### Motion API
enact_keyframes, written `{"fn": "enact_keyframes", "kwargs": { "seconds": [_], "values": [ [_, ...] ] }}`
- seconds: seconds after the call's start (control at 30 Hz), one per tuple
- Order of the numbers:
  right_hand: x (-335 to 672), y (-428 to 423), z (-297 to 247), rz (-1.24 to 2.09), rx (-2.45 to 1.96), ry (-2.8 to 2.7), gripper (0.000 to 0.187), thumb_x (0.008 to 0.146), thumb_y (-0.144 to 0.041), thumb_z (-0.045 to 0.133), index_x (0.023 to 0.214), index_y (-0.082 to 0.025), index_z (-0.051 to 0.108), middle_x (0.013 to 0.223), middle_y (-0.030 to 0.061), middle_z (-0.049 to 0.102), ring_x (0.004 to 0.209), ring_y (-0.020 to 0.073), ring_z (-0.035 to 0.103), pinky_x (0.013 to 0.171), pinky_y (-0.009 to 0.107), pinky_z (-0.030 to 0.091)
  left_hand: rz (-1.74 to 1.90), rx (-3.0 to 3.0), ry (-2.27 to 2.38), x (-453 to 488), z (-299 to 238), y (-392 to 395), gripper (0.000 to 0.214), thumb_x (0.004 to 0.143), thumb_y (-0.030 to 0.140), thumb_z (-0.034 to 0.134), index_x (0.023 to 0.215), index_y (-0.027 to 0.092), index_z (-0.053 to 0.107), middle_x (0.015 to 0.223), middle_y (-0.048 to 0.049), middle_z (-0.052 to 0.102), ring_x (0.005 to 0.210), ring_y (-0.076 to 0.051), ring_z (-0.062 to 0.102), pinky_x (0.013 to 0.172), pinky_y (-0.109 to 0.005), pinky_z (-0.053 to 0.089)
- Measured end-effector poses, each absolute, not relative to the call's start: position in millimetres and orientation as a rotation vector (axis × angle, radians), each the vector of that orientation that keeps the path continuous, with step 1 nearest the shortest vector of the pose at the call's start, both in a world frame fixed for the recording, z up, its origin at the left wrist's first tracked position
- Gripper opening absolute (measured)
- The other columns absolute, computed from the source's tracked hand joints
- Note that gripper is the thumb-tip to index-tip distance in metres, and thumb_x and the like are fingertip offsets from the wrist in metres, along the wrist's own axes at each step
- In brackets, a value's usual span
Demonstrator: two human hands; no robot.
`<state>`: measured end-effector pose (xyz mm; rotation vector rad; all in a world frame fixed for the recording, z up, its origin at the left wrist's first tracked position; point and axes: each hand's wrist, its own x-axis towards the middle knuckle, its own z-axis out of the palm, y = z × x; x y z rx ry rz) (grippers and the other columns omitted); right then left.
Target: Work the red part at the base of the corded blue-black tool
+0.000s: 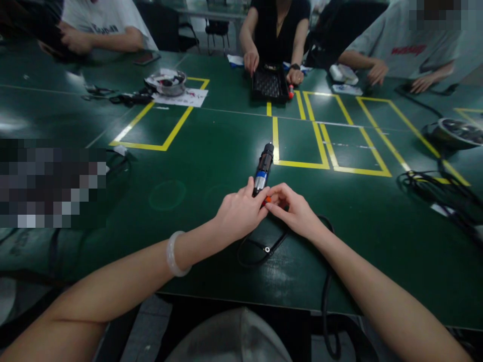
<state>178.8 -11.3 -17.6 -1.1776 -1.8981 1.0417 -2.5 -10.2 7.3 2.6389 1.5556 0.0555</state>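
Note:
An electric screwdriver point(265, 166), black with a blue and silver band, lies on the green table with its tip pointing away from me. My left hand point(239, 211) is closed around its near end, the fingers covering that part. Between my hands a small orange-red piece point(267, 200) shows, mostly hidden by fingers. My right hand point(292, 206) pinches at this piece with thumb and fingertips, touching the left hand. Below them a black cable point(279, 241) loops on the table, with a small shiny round fitting point(267, 249) on it.
Yellow tape outlines point(302, 163) mark the table. A metal bowl point(169, 83) stands on paper at the far left. Across the table, a person handles a black tray point(269, 84); other people sit on both sides. Coiled cables point(433, 188) and another bowl point(458, 131) are at right.

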Motion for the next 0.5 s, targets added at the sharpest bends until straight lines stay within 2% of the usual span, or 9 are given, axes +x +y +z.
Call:
{"fn": "enact_keyframes", "kwargs": {
  "seconds": [0.17,0.27,0.5],
  "values": [
    [179,-10,-20,1.101,-1.194,-1.866,0.017,0.092,-0.03,0.058,0.106,-0.021,0.057,0.081,0.0,0.065,0.067,0.0129,0.06,0.061,0.026,0.047,0.105,2.623,1.47,-18,5,-7,0.056,0.099,0.05,0.039,0.151,0.027,0.04,0.153,-0.0184,0.041,0.118,-0.035,0.062,0.086,-0.045,0.055],
    [179,-8,-21,1.222,-1.184,-1.771,0.018,0.092,-0.036,0.06,0.097,-0.02,0.058,0.076,0.0,0.065,0.064,0.0125,0.06,0.06,0.025,0.048,0.148,2.593,1.396,-29,3,-4,0.056,0.099,0.051,0.039,0.151,0.029,0.039,0.156,-0.014,0.039,0.124,-0.033,0.059,0.093,-0.044,0.053],
    [180,-4,-20,1.517,-1.202,-1.471,0.037,0.087,-0.054,0.063,0.083,-0.019,0.054,0.059,-0.0029,0.061,0.047,0.0095,0.054,0.04,0.02,0.038,0.172,2.562,1.344,-37,0,-3,0.055,0.099,0.049,0.041,0.151,0.029,0.04,0.157,-0.0125,0.037,0.129,-0.031,0.056,0.1,-0.044,0.05]
  ]
}}
